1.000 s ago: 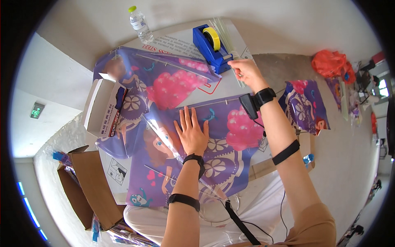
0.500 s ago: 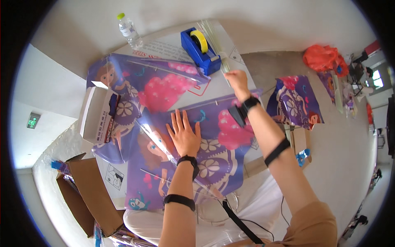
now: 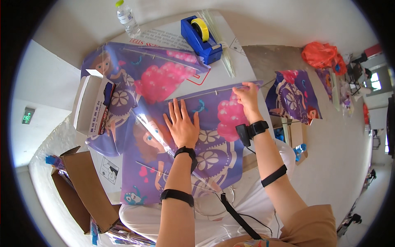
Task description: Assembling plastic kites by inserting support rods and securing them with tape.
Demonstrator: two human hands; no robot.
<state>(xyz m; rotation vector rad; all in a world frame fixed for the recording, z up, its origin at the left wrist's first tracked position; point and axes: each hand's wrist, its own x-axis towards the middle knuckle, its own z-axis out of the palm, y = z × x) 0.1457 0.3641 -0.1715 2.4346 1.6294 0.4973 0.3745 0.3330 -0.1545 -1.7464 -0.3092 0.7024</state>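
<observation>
A purple kite sheet (image 3: 222, 164) printed with a cartoon figure, pink balloons and flowers lies before me. My left hand (image 3: 183, 127) rests flat on its middle, fingers spread. A thin pale rod (image 3: 197, 96) runs along its far edge, with a small white piece fastened over it. At that edge's right part my right hand (image 3: 248, 101) is closed, fingertips beside the rod; what they pinch, if anything, is too small to make out. Another thin rod (image 3: 150, 169) crosses the near left part. A second similar sheet (image 3: 162, 84) lies beyond, partly folded over.
A blue tape dispenser (image 3: 210, 53) with a yellow roll stands at the back, beside a bundle of thin pale sticks (image 3: 224, 53). A bottle (image 3: 128, 22) is behind, a white box (image 3: 87, 109) at left. A cardboard box (image 3: 88, 189) stands lower left; another printed sheet (image 3: 293, 96) is at right.
My right hand has come back from the stick bundle toward me and slightly right, to the sheet's far edge. My left hand stays on the sheet. The view has shifted slightly.
</observation>
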